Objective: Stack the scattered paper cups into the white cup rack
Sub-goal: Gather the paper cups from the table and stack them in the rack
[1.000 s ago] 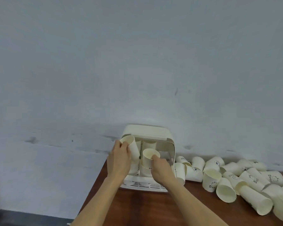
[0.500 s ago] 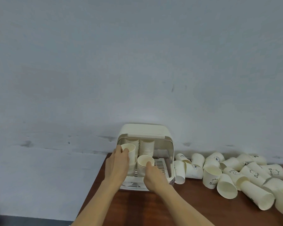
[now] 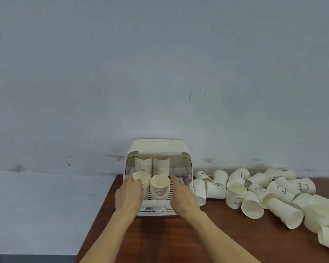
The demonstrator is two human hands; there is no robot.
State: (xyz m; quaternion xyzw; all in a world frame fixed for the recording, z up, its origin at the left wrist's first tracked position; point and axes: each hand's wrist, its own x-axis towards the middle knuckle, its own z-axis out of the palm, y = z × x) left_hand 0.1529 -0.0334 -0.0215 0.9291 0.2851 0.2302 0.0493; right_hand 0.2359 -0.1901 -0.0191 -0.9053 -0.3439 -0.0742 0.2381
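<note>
While I watch through the head camera, the white cup rack [image 3: 158, 147] stands at the far left corner of the brown table [image 3: 179, 240], against the wall, its front open. I count 4 stacks inside: 2 tall ones at the back [image 3: 152, 165] and 2 shorter ones in front. My left hand [image 3: 129, 194] is at the front left stack [image 3: 141, 180], thumb and fingers curled on the rim and side of its top cup, so it has hold of that cup. The front right stack [image 3: 160, 185] stands just beside it, touched by neither hand that I can see. My right hand [image 3: 182, 196] hangs over the rack's slatted tray to the right of that stack, fingers loosely extended, index finger pointing toward the back, nothing in it. Both forearms reach in from the near edge of the table.

Scattered cups [image 3: 254, 188] lie in a heap along the far edge and toward the right edge, well to the right of my right hand; most lie on their sides, a few stand. The nearest of them touch the rack's right side.
</note>
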